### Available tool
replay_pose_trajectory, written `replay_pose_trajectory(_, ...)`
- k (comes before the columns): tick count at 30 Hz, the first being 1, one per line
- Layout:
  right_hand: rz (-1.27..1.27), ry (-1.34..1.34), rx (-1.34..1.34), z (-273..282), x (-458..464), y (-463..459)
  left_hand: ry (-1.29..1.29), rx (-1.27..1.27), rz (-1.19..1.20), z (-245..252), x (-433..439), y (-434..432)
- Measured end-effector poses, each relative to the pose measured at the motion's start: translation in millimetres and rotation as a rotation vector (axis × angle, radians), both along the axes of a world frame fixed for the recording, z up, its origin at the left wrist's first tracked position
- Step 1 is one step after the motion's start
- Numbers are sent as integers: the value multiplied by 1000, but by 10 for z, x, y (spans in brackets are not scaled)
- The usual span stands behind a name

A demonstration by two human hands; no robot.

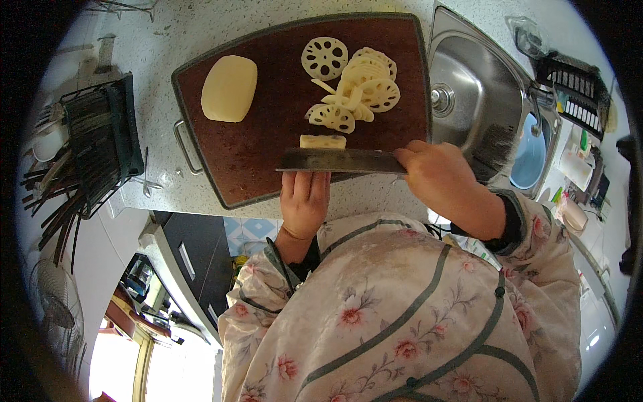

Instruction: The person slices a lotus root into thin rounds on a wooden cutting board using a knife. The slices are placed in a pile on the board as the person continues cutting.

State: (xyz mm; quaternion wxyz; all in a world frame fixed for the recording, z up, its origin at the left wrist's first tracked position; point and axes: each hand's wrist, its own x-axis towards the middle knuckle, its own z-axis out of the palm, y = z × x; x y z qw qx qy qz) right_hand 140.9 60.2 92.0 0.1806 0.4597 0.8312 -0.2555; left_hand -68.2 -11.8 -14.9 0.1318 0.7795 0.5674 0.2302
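My right hand (439, 166) grips the handle end of a kitchen cleaver (341, 161), whose dark blade points left across the front of the cutting board (271, 151). Just beyond the blade shows a cut piece of lotus root (323, 141), partly covered by it. From the near side my left hand (304, 198) reaches to that piece; the blade hides its fingertips. Behind lies a heap of lotus root slices (364, 75), with one round slice (325, 58) at its left. A whole peeled lotus root section (229, 89) rests on the board's left part.
A steel sink (477, 75) adjoins the board on the right, with a blue basin (528, 151) beyond it. At left, a dark rack (103, 140) holds chopsticks (60, 221). The counter's front edge (171, 211) runs close to my body.
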Motion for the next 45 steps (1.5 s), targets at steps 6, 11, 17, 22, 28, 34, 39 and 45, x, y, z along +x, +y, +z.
replay_pose_trajectory(6, -13, 46, -21, -444, -354, 127, -48, 76, 24, 25, 31, 51)
replay_pose_trajectory(11, -212, 143, -86, -485, -259, 154, -81, 76, 11, 46, 10, 71)
replay_pose_trajectory(17, -236, 82, -61, -116, -70, -10, -46, 67, -13, 25, -37, 45)
replay_pose_trajectory(22, -178, 101, 34, 0, 56, -147, -13, 38, -43, 7, -69, 6)
replay_pose_trajectory(28, -151, 14, -22, 31, 87, -166, -9, 16, -48, 0, -72, 2)
replay_pose_trajectory(34, -92, -12, -34, 7, 49, -150, -2, 18, -30, 0, -56, -1)
replay_pose_trajectory(39, -49, 12, -26, -65, -31, -98, 29, 13, -8, -10, -42, -4)
replay_pose_trajectory(45, -60, 26, -68, -415, -357, 67, -89, 39, 23, -5, 2, 43)
